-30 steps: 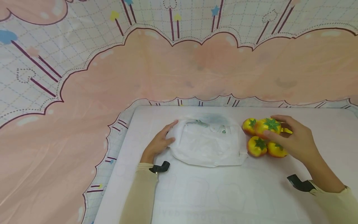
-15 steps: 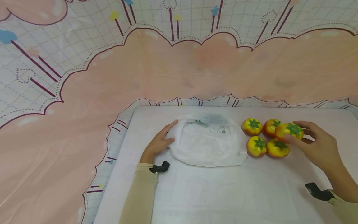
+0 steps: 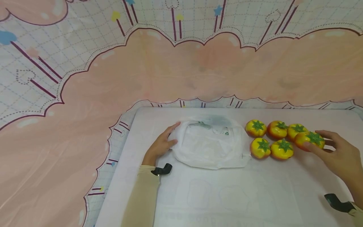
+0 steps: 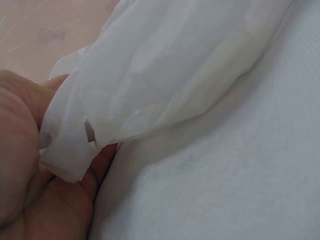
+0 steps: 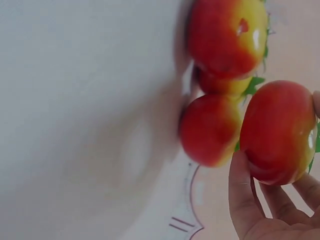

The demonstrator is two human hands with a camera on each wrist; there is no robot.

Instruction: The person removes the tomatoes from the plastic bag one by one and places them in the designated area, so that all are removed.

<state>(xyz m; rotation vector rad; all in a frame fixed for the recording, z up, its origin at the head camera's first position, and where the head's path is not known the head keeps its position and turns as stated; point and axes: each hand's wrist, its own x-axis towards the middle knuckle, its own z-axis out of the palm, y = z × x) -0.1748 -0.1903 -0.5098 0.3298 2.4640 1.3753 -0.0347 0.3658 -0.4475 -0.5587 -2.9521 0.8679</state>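
Note:
A white plastic bag with green print lies flat on the table. My left hand holds its left edge; in the left wrist view the bag's crumpled end sits between thumb and fingers. Toward the right, my right hand grips a yellow-and-red tomato with a green star-shaped leaf top. From the right wrist the same tomato shows a red underside, pinched between thumb and fingers. It is at the right end of a group of similar tomatoes, partly in front of the back-row tomato.
Several tomatoes stand in two rows just right of the bag, including one at the back left and one at the front right. The white table ends at a cloud-patterned backdrop.
My right hand has carried the tomato to the right and slightly nearer me, uncovering the tomatoes behind and below it. My left hand and the bag have stayed put.

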